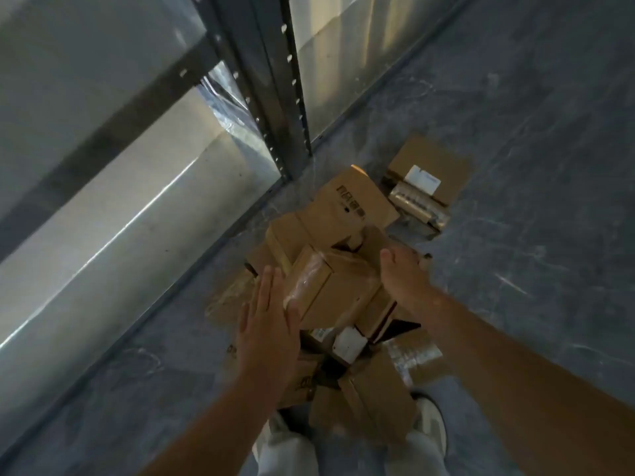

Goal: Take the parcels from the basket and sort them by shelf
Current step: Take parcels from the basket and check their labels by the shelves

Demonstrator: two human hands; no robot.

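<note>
Box (340, 286) w/ clear tape between both hands, over parcel pile (347, 204) on floor (515, 166) by shelf upright (275, 97). L hand (268, 324) flat on its taped end, fingers straight; R hand (402, 273) on opposite side (finger curl unclear).

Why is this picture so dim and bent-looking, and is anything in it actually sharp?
Head view: dim overall, the brightest spots being glare streaks on the metal shelf panels. Head view: the wide lens makes the shelf upright lean and curve slightly. Head view: the left hand, right hand and the box between them look soft, not crisp.
</note>
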